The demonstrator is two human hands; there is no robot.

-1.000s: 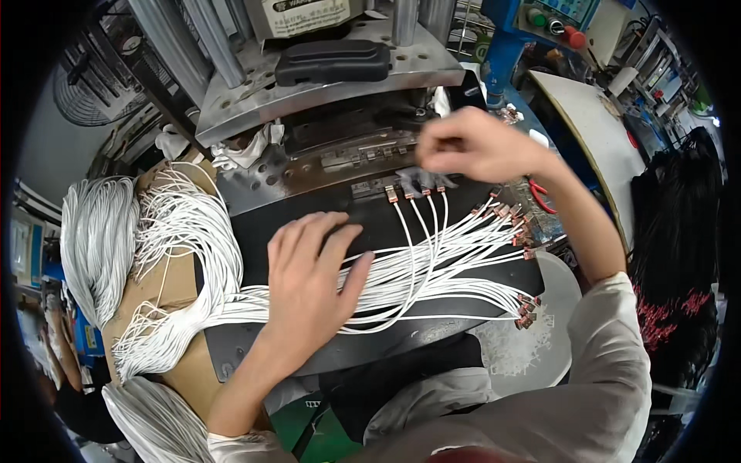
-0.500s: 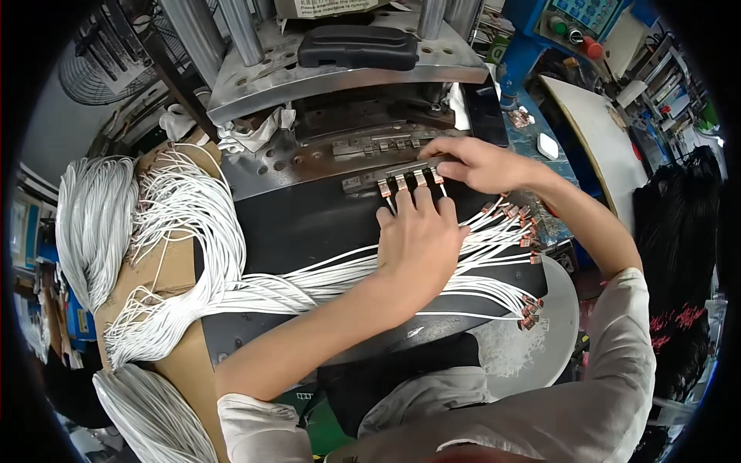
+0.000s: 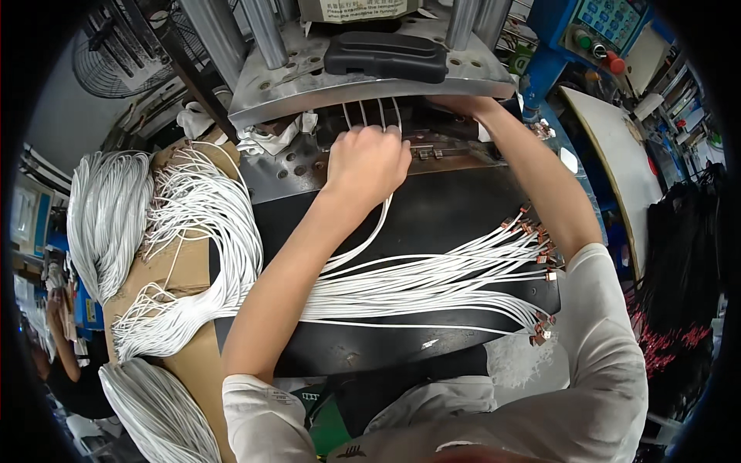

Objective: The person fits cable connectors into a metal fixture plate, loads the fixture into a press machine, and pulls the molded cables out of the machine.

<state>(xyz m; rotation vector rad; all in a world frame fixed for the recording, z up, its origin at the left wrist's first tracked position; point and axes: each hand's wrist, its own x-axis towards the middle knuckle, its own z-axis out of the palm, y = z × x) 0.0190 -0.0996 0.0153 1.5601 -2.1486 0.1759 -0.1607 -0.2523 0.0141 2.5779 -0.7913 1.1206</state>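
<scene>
My left hand (image 3: 364,163) is closed around several white cables (image 3: 373,114), whose far ends run up beneath the thick metal plate (image 3: 370,96) of a press. From under this hand the cables bend back down to a wide bundle of white cables (image 3: 401,278) on the black work surface (image 3: 432,212). Small orange-and-metal connectors (image 3: 540,333) tip the bundle's right end. My right hand (image 3: 471,106) reaches in under the plate's right side; its fingers are hidden there. A metal strip with small slots (image 3: 426,153) lies on the press bed, just right of my left hand.
A black plastic piece (image 3: 386,58) rests on top of the plate between steel columns (image 3: 262,35). Coiled white cables (image 3: 108,224) lie on cardboard (image 3: 197,270) at left. A control panel (image 3: 606,35) stands far right. Another person's arm (image 3: 63,339) shows at the left edge.
Both hands have moved forward to the press, the left also leftward. The slotted metal bar with connectors between them is now out of sight. The cables under the left hand now stretch beneath the plate.
</scene>
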